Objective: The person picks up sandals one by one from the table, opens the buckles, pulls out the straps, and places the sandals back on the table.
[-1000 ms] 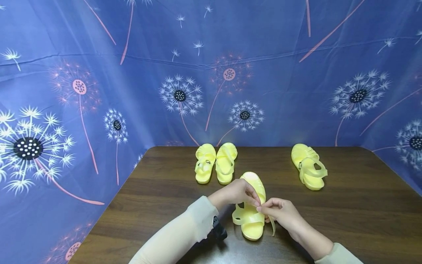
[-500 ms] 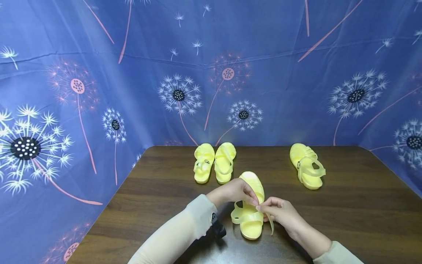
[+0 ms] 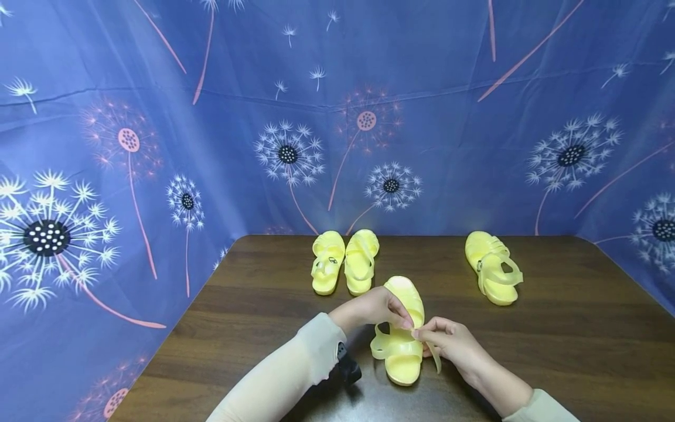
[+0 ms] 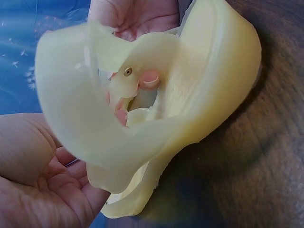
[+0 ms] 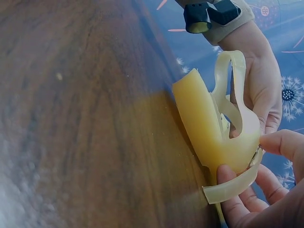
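A pale yellow jelly sandal [image 3: 403, 370] stands sole down on the brown table, heel towards me. My left hand [image 3: 377, 308] reaches over it from the left, fingertips pinching the strap near the sandal's right side. My right hand [image 3: 453, 343] pinches the same strap close by, at a small metal buckle [image 5: 255, 156] in the right wrist view. The strap's loose end [image 5: 232, 189] curves out past my right fingers. In the left wrist view, a round rivet [image 4: 128, 71] shows on the strap, and fingertips are visible through the sandal's opening. The exact grip is partly hidden.
Two more yellow sandals, a left one [image 3: 327, 264] and a right one [image 3: 361, 264], stand side by side at the table's back. Another yellow sandal [image 3: 491, 269] stands at the back right. Behind the wooden table [image 3: 248, 328] hangs a blue dandelion-patterned cloth [image 3: 448, 193].
Both hands keep pinching at the strap, with only slight fingertip shifts. The sandals stay in place; the whole view shifts a little.
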Demonstrator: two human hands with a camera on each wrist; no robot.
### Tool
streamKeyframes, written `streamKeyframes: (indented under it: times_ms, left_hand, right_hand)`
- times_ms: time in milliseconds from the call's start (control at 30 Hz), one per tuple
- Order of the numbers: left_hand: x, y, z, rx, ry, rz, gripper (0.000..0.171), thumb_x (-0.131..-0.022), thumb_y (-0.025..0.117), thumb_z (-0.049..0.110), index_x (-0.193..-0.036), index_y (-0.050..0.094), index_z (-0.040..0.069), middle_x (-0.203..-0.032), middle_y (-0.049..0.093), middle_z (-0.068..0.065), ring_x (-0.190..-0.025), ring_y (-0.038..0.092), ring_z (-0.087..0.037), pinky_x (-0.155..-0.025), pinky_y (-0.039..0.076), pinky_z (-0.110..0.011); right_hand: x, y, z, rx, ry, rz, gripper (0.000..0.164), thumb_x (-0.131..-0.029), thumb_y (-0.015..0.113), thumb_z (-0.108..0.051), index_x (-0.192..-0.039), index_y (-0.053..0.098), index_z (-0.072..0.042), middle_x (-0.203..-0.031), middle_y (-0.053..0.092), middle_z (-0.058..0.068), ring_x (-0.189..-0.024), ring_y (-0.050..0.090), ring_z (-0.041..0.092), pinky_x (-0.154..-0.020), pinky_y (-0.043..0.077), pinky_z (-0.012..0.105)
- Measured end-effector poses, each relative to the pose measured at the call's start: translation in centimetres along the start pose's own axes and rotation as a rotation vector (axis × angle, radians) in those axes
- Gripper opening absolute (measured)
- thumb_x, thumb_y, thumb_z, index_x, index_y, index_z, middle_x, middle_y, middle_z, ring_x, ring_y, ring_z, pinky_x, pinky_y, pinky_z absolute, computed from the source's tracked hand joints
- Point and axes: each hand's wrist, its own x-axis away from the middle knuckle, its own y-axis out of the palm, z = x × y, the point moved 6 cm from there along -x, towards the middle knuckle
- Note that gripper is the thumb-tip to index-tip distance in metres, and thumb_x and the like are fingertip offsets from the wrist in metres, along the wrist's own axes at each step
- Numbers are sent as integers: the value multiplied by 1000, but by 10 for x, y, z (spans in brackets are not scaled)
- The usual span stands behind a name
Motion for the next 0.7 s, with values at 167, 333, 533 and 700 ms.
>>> streamKeyframes:
  times_ms: [167, 333, 533, 700]
  left_hand:
    - [1, -1, 0, 5, 1, 7, 9, -82, 77, 13, -87, 77, 6, -81, 75, -2, -69, 57, 0, -66, 49, -17]
    - [3, -4, -2, 16, -8, 10, 10, -83, 77, 14, -88, 77, 6, -83, 75, -4, -72, 61, -1, -69, 51, -18]
    - [4, -6, -3, 31, -22, 6, 10, -83, 77, 14, -88, 77, 6, -84, 75, -4, -74, 63, -3, -71, 52, -21]
    - [2, -8, -4, 18, -7, -27, 12, -85, 75, 18, -89, 77, 6, -81, 74, -1, -71, 62, -3, -69, 52, -20]
  right_hand:
    - [1, 0, 1, -9, -7, -11, 16, -88, 69, -21, -85, 65, -6, -90, 66, 0, -82, 64, 17, -75, 56, 32]
    - [2, -2, 2, -10, -10, -29, 15, -89, 69, -23, -85, 65, -9, -89, 68, -1, -79, 67, 19, -74, 54, 32]
    - [2, -3, 3, -27, -12, -32, 15, -89, 70, -23, -84, 65, -9, -84, 65, -3, -80, 66, 18, -76, 55, 31]
    - [2, -3, 5, -29, -5, -19, 16, -89, 70, -23, -85, 65, -8, -83, 65, -2, -80, 65, 18, -76, 55, 31]
